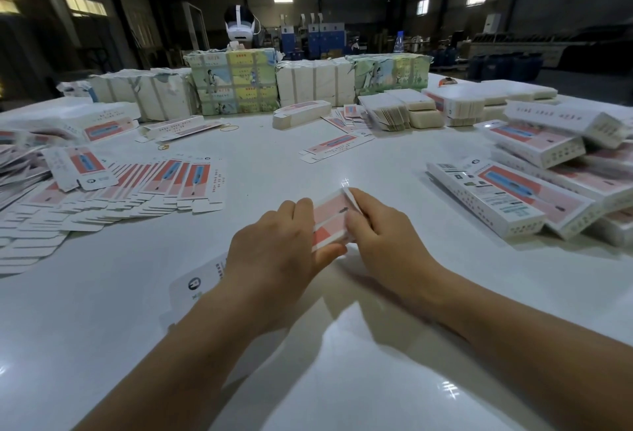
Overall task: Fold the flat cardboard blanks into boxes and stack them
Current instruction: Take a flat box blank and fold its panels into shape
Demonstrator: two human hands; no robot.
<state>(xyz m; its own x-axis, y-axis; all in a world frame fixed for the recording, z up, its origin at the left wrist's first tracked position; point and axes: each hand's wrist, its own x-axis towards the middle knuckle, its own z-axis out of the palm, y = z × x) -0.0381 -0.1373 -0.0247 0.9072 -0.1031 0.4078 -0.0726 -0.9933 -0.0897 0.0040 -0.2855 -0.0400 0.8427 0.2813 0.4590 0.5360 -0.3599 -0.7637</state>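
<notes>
I see a glossy white bench (281, 163). Fanned flat blanks (137, 187) lie at left, folded boxes (513, 197) are piled at right, and wrapped bundles (236, 81) line the far edge. Near those I note a yellow rubber band (163, 147) and one loose blank (337, 144) mid-bench.

pink/white blanks (164, 184), white table (267, 156)

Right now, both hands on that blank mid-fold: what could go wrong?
1. The left hand and right hand grip the blank at its far end, while its near end lies loose under the left wrist; it may snag or crease.
2. The box stack on the right already sits uneven, with boxes tilted across each other; adding one more could make it slide.
3. A rubber band lies loose on the table and could get caught under blanks.
</notes>
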